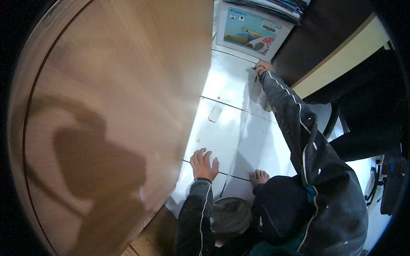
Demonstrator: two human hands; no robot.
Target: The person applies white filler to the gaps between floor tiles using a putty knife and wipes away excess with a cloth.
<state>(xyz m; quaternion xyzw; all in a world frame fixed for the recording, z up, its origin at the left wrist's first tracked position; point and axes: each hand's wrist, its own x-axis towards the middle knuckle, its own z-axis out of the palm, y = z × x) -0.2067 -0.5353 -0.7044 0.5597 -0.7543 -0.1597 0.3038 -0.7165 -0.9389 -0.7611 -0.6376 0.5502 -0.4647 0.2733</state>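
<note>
Floor tile under flat left hand.

The left hand lies flat, palm down, fingers spread and pointing away, the forearm in a dark sleeve coming up from below. The right arm stretches far forward, nearly straight, its hand curled at the far end. A bare foot shows below.

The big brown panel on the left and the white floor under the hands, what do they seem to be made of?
The brown panel looks like wood or wood-grain laminate: fine streaks, a dull satin sheen. The white floor looks like glazed ceramic tile: glossy glare, dark grout lines. The left hand rests flat on it.
</note>
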